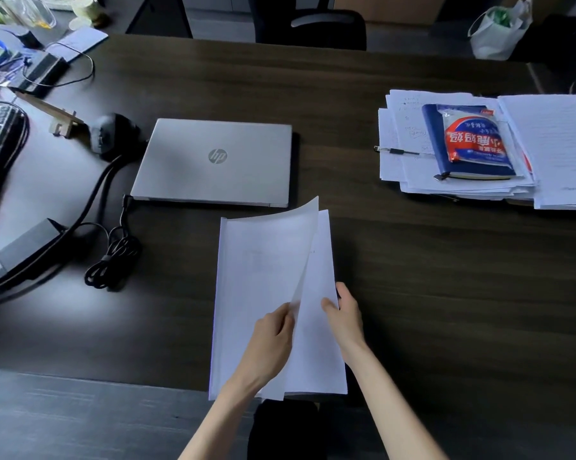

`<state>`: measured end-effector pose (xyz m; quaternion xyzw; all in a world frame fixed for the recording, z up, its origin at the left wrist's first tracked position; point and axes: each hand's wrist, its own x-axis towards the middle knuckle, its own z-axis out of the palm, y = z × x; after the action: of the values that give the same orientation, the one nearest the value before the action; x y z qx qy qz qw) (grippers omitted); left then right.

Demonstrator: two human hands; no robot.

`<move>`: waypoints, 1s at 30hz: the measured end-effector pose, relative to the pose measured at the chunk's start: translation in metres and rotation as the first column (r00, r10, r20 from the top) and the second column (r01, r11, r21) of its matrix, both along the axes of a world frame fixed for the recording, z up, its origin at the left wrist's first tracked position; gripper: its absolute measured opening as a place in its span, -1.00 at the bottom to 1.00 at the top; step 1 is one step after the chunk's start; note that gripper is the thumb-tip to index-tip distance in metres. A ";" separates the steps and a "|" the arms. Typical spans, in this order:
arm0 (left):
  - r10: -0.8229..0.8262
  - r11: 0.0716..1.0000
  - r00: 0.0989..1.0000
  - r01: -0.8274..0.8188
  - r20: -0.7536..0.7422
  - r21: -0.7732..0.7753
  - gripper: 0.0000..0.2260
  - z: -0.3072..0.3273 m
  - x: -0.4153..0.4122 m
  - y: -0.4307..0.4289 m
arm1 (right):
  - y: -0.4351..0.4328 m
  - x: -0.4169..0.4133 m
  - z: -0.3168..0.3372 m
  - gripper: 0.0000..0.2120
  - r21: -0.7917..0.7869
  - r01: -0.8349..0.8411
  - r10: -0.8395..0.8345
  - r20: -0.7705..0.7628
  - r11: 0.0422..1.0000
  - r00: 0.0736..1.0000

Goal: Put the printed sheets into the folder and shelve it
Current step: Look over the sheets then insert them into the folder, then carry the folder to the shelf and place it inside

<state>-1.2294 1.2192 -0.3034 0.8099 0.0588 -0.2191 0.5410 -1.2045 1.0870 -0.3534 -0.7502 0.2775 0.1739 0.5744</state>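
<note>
— Where is the thin white translucent plastic folder [247, 293]?

— It is laid on the dark wood-grain counter [446, 277], just before the closed silver laptop [213, 161]. Its cover is pinched up by the left hand [273, 336].

— And the white printed sheets [316, 327]?

— They seem already inside, steadied at their edge by the right hand [343, 313]. Closing and shelving are left; no shelf is seen.

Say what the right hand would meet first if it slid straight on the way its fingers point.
The right hand points up the sheets; beyond their far edge, probably the near right corner of the closed laptop, though it might pass just beside it.
</note>
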 end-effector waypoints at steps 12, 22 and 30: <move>-0.196 0.976 0.969 0.207 -0.149 0.065 -0.58 -0.005 -0.003 -0.008 | -0.008 0.000 0.011 -0.70 -0.103 -0.018 0.015 -0.028 0.995 0.999; 0.494 0.814 0.869 -0.445 -0.041 0.374 -0.64 -0.036 0.030 0.078 | -0.030 0.000 0.025 -0.67 0.086 0.103 -0.088 -0.159 0.991 0.983; 0.521 0.851 0.841 -0.500 -0.144 0.159 -0.70 -0.044 0.038 0.081 | -0.018 0.008 0.024 -0.66 0.072 0.150 -0.134 -0.189 0.986 0.973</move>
<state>-1.1919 1.3005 -0.3470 0.7713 0.3342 -0.1363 0.5243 -1.1969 1.0693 -0.3294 -0.6839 0.3746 0.2127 0.5888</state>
